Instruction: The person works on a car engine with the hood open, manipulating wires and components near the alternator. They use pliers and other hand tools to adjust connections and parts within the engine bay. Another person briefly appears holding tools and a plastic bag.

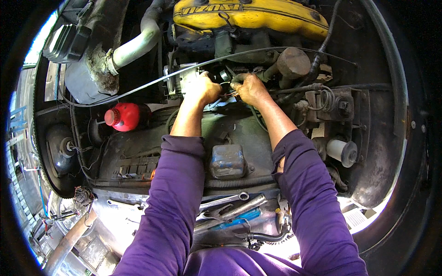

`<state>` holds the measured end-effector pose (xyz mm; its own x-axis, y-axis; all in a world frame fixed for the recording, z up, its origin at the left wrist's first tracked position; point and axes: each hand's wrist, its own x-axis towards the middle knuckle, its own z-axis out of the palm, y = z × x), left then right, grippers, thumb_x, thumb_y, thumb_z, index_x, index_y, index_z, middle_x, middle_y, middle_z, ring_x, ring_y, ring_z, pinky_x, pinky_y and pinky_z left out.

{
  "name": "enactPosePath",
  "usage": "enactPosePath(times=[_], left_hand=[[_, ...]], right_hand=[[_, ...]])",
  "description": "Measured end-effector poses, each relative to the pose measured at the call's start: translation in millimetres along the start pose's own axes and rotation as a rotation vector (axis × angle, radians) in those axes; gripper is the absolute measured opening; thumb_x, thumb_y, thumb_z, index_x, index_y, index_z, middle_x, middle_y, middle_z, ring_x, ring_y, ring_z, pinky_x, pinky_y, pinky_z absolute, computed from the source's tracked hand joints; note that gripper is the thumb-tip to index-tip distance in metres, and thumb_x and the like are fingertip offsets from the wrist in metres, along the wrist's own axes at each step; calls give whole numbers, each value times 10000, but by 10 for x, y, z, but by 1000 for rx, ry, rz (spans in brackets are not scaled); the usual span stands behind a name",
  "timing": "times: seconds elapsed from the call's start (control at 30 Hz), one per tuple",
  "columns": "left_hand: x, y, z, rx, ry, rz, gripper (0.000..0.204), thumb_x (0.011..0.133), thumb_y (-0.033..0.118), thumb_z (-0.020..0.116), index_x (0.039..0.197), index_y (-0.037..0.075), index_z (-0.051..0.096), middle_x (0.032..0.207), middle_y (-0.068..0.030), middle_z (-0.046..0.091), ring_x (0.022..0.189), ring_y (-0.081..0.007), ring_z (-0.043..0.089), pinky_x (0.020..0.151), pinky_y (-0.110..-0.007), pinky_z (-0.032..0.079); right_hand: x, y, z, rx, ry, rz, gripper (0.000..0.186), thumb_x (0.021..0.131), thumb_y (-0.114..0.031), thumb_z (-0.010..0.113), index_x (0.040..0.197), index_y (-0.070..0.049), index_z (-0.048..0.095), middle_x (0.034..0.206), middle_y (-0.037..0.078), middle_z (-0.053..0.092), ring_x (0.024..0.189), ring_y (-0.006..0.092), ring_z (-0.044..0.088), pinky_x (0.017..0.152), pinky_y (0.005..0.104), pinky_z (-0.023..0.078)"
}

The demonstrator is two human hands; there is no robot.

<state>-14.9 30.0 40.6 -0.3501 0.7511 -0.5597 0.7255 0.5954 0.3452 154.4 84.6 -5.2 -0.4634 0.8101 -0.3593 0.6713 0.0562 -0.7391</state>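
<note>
Both hands are deep in an engine bay, below the yellow engine cover (252, 16). My left hand (204, 89) is curled at the right side of a silver metal component (186, 73); its fingertips are hidden, so what it grips is unclear. My right hand (249, 89) is closed just beside it, pinching at thin wires (230, 94) and a dark hose or cable, too small to tell exactly. A long thin cable (149, 82) runs diagonally across the bay, passing above both hands.
A red bottle (125, 117) sits left, near a pale pipe (138, 43). A dark cylinder (293, 62) and a white reservoir (335, 150) are right. A small box (227, 161) sits below the hands. Wrenches (222, 198) and metal tools lie on the front edge.
</note>
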Motion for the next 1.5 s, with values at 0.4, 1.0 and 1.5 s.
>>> enactPosePath(times=[0.4, 1.0, 1.5], left_hand=[[86, -197, 335, -121, -46, 137, 561, 759, 229, 834, 1255, 39, 653, 1125, -176, 731, 1032, -294, 699, 910, -373, 549], [145, -311, 266, -32, 82, 295, 545, 782, 238, 756, 1306, 117, 663, 1111, -197, 731, 1046, -314, 701, 950, -380, 537], [41, -97, 14, -459, 80, 418, 405, 973, 414, 562, 1150, 105, 754, 1038, -59, 761, 919, -204, 677, 864, -332, 505]], right_hand=[[-31, -41, -19, 11, 8, 28, 256, 886, -249, 711, 1035, -46, 758, 1032, 211, 735, 981, 359, 703, 896, 424, 528], [-27, -78, -62, -9, -56, 60, 317, 903, -240, 690, 1099, 6, 725, 1062, 223, 728, 1002, 336, 695, 906, 402, 512], [-32, -170, -118, -185, -54, 120, 290, 845, -174, 670, 1081, -22, 743, 1099, 252, 705, 1036, 405, 685, 914, 431, 536]])
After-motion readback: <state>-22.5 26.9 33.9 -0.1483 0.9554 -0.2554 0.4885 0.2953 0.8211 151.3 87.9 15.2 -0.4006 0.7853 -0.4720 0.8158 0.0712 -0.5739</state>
